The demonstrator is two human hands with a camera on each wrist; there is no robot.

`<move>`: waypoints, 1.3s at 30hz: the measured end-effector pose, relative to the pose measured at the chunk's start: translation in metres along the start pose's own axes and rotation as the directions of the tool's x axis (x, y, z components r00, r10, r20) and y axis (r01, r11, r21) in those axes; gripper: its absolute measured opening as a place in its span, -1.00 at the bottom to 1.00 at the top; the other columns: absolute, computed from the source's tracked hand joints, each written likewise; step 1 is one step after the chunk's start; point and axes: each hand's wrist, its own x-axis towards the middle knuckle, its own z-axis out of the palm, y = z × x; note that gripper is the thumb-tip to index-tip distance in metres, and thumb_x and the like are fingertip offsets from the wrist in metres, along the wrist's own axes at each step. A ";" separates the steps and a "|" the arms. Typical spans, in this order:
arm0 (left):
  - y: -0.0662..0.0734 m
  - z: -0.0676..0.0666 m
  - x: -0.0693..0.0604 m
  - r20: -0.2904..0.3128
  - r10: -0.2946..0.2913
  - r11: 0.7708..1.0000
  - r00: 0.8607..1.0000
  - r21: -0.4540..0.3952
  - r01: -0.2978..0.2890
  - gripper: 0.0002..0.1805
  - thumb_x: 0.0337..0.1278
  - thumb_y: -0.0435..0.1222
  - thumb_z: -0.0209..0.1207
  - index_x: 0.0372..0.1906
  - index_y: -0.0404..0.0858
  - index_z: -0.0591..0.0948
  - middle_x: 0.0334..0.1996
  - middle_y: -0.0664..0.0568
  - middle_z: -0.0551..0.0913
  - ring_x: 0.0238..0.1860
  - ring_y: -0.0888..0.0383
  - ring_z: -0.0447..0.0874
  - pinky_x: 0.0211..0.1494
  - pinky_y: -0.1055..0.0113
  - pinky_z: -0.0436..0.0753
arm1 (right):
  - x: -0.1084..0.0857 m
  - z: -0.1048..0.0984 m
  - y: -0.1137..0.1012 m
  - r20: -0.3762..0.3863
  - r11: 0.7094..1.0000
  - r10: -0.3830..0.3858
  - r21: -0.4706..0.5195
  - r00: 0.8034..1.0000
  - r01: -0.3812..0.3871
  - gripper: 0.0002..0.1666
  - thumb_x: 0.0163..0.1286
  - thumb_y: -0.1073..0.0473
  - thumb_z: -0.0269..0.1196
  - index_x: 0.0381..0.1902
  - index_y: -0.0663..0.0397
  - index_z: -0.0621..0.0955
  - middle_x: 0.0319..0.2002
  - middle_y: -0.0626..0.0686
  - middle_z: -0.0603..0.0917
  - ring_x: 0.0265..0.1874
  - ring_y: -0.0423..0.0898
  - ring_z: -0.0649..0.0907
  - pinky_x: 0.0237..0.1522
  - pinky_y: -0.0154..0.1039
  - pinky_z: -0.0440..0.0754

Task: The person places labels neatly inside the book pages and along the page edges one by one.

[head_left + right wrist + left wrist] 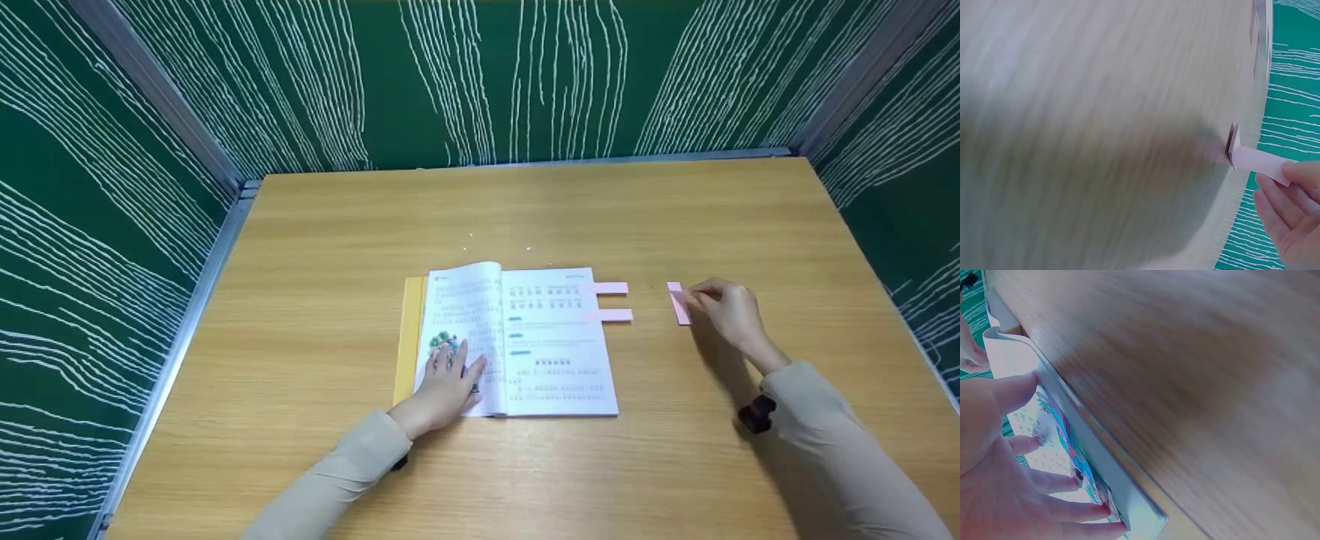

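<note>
An open book lies on the table with printed pages and a coloured picture on its left page. My left hand rests on that page, fingers spread, also seen in the left wrist view beside the picture. Two pink sticky strips stick out past the right page's edge. Right of the book lies a small pad of pink sticky notes. My right hand pinches a pink sticky note between thumb and fingers; its far end still meets the pad.
A yellow cover or board shows under the book's left edge. Tiny white scraps lie on the wooden table beyond the book. Green panels with white lines stand around the table's back and sides.
</note>
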 end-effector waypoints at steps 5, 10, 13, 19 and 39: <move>-0.001 0.001 0.000 0.004 0.002 1.000 1.000 -0.001 -0.002 -0.37 0.24 -0.03 -0.13 0.36 -0.15 0.05 0.34 -0.30 -0.14 0.29 -0.34 -0.23 0.26 -0.18 -0.07 | 0.000 -0.002 -0.002 -0.008 0.998 0.056 0.028 0.998 -0.056 -0.86 0.17 0.41 0.15 -0.35 0.42 0.62 -0.37 0.33 0.63 -0.49 -0.42 0.44 -0.51 -0.70 0.33; 0.000 0.000 0.000 0.013 -0.007 1.000 1.000 -0.010 0.007 -0.37 0.24 -0.03 -0.13 0.36 -0.14 0.05 0.34 -0.28 -0.15 0.30 -0.32 -0.25 0.27 -0.16 -0.08 | -0.001 -0.004 -0.004 -0.003 0.995 0.096 0.037 0.995 -0.096 -0.82 0.21 0.36 0.14 -0.32 0.42 0.61 -0.33 0.34 0.62 -0.49 -0.46 0.42 -0.51 -0.69 0.34; 0.000 0.000 0.000 0.018 -0.006 1.000 1.000 0.000 0.006 -0.36 0.24 -0.03 -0.13 0.36 -0.14 0.04 0.34 -0.28 -0.15 0.30 -0.32 -0.24 0.27 -0.16 -0.08 | -0.002 -0.005 -0.005 0.001 0.991 0.125 0.049 0.992 -0.124 -0.80 0.23 0.32 0.13 -0.29 0.41 0.61 -0.30 0.33 0.62 -0.49 -0.52 0.40 -0.49 -0.69 0.34; 0.000 -0.001 -0.001 0.014 0.004 1.000 1.000 0.028 -0.004 -0.37 0.25 -0.04 -0.13 0.36 -0.15 0.04 0.34 -0.29 -0.13 0.28 -0.35 -0.20 0.25 -0.17 -0.04 | -0.003 -0.006 -0.006 -0.007 0.982 0.171 0.080 0.985 -0.170 -0.77 0.26 0.29 0.11 -0.27 0.40 0.60 -0.26 0.34 0.61 -0.48 -0.58 0.38 -0.46 -0.67 0.34; 0.000 -0.001 -0.001 -0.009 0.002 1.000 1.000 0.023 -0.001 -0.37 0.24 -0.04 -0.12 0.35 -0.15 0.07 0.33 -0.30 -0.10 0.29 -0.34 -0.19 0.26 -0.16 -0.03 | -0.002 -0.011 -0.007 0.033 0.828 0.439 0.373 0.898 -0.419 -0.70 0.23 0.29 0.10 -0.18 0.49 0.51 -0.62 -0.39 0.51 -0.55 -0.45 0.56 -0.44 -0.58 0.52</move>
